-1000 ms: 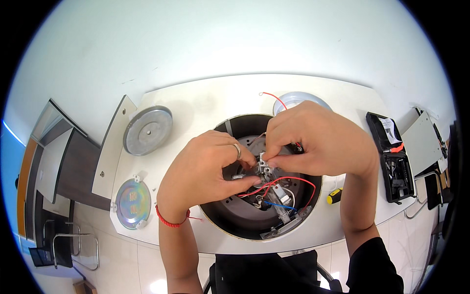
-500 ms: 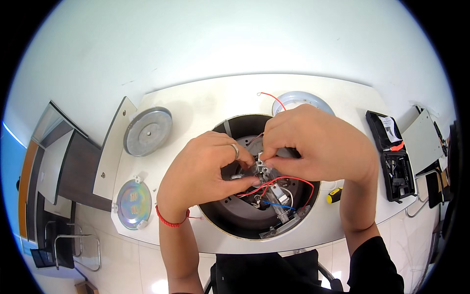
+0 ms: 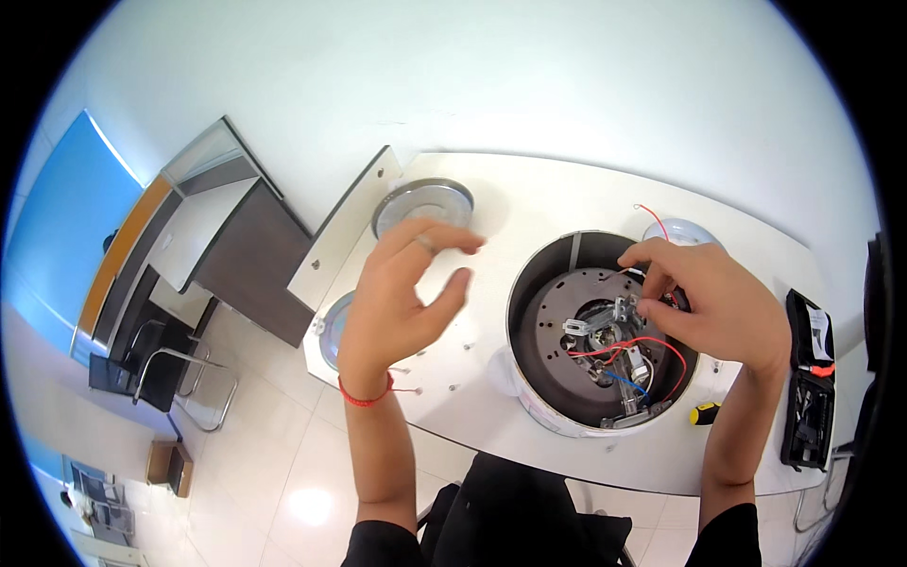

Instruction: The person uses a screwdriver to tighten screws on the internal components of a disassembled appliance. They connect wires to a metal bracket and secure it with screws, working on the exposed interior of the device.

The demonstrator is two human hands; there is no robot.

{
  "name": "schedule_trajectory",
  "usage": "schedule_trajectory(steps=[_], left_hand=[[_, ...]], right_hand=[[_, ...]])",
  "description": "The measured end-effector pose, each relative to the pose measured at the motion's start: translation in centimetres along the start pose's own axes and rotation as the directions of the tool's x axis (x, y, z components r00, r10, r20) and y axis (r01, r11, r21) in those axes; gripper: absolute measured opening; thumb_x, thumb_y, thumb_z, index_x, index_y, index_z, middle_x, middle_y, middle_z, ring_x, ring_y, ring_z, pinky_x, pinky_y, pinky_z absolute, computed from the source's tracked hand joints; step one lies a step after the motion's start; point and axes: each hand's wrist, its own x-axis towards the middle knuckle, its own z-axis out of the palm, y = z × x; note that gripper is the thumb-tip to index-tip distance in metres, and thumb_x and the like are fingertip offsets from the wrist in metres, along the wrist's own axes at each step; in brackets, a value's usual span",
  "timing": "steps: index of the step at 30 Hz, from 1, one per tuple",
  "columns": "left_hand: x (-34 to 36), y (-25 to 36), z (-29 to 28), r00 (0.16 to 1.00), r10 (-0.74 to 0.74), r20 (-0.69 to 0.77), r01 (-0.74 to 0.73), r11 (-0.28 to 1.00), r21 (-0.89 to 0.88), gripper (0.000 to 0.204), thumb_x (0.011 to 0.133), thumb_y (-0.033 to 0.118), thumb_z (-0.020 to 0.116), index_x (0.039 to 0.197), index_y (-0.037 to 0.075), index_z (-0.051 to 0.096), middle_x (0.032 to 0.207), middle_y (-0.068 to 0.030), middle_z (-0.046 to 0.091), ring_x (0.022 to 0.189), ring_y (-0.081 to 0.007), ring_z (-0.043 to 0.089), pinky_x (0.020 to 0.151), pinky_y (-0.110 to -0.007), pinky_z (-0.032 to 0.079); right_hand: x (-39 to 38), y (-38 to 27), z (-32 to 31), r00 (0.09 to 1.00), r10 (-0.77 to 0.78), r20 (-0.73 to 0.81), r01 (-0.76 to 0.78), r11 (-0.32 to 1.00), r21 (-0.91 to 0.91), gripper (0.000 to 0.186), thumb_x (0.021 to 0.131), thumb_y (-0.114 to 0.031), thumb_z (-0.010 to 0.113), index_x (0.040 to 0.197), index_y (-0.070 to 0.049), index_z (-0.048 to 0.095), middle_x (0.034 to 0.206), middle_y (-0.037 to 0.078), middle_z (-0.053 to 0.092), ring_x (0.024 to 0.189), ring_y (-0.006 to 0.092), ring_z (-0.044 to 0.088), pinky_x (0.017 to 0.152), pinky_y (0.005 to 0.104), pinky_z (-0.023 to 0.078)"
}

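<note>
My left hand [image 3: 406, 298] is raised left of the round metal appliance body [image 3: 526, 371], its thumb and fingers apart with nothing between them. My right hand [image 3: 709, 307] reaches over the body's right side, thumb and curled fingertips at a small metal bracket [image 3: 625, 308] near the centre. Inside are a dark perforated plate [image 3: 557, 298], red wires [image 3: 652, 340], a blue wire [image 3: 624, 383], a white connector [image 3: 638, 361] and metal strips. My fingers hide part of the bracket and the parts behind it.
On the white table [image 3: 529, 189] lie a metal lid [image 3: 422, 196], an iridescent disc [image 3: 333, 331], a pale dish [image 3: 680, 230], a yellow screwdriver [image 3: 706, 412], an open black toolbox [image 3: 808, 416] and several small screws. Chairs [image 3: 165, 373] and a cardboard box [image 3: 168, 468] stand at left.
My left hand has come out of the body and moved left, its fingers spreading. My right hand remains at the bracket. The view has swung, showing more floor at left.
</note>
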Motion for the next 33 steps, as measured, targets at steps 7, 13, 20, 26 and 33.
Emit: schedule_trajectory(steps=[7, 13, 20, 26, 33], left_hand=[[-9.9, -4.8, -2.0, 0.978, -0.204, 0.049, 0.182, 0.942, 0.281, 0.031, 0.076, -0.008, 0.062, 0.098, 0.007, 0.078, 0.102, -0.0071, 0.077, 0.099, -0.0308, 0.069, 0.094, -0.043, 0.050], [-11.4, -5.1, -0.9, 0.940, -0.176, 0.292, 0.067, 0.935, 0.348, 0.018, 0.079, 0.004, 0.073, 0.096, 0.010, 0.078, 0.094, -0.0068, 0.074, 0.098, -0.0303, 0.068, 0.096, -0.044, 0.049], [-15.1, -8.3, 0.9, 0.925, -0.247, 0.288, 0.109, 0.900, 0.422, 0.012, 0.083, 0.007, 0.075, 0.094, 0.010, 0.079, 0.098, -0.0095, 0.072, 0.100, -0.0336, 0.067, 0.091, -0.047, 0.051], [-12.7, -5.6, 2.2, 0.977, -0.211, 0.024, 0.199, 0.951, 0.239, 0.011, 0.097, 0.004, 0.070, 0.105, 0.005, 0.078, 0.102, -0.0120, 0.071, 0.095, -0.0304, 0.066, 0.082, -0.040, 0.052], [-15.1, 5.8, 7.0, 0.749, -0.623, -0.224, 0.193, 0.529, -0.827, 0.013, 0.107, 0.010, 0.068, 0.117, 0.002, 0.067, 0.107, -0.0067, 0.069, 0.088, -0.0122, 0.063, 0.084, -0.028, 0.053]], right_hand=[[-2.5, -0.6, -0.9, 0.959, -0.062, -0.276, -0.020, 0.958, -0.285, 0.049, 0.093, -0.011, 0.075, 0.140, -0.005, 0.062, 0.091, 0.013, 0.070, 0.090, 0.0313, 0.068, 0.082, 0.0393, 0.053], [-9.6, -5.6, -3.4, 0.868, -0.220, -0.446, -0.002, 0.895, -0.446, 0.050, 0.087, 0.005, 0.069, 0.136, -0.001, 0.065, 0.087, 0.014, 0.066, 0.084, 0.0312, 0.066, 0.081, 0.0403, 0.052], [-13.2, -3.2, -2.6, 0.807, -0.212, -0.551, 0.006, 0.937, -0.350, 0.024, 0.084, 0.010, 0.066, 0.106, 0.001, 0.070, 0.090, 0.015, 0.065, 0.083, 0.0297, 0.065, 0.077, 0.0390, 0.051], [-20.9, 5.1, 2.6, 0.840, 0.023, -0.542, -0.205, 0.938, -0.279, 0.032, 0.081, -0.001, 0.073, 0.113, -0.005, 0.073, 0.106, 0.012, 0.068, 0.105, 0.0320, 0.063, 0.090, 0.0415, 0.054], [-23.2, 9.6, 10.4, 0.882, 0.236, -0.407, -0.376, 0.873, -0.309, 0.048, 0.084, 0.004, 0.071, 0.130, -0.004, 0.066, 0.135, 0.016, 0.065, 0.134, 0.0386, 0.055, 0.113, 0.0472, 0.044]])
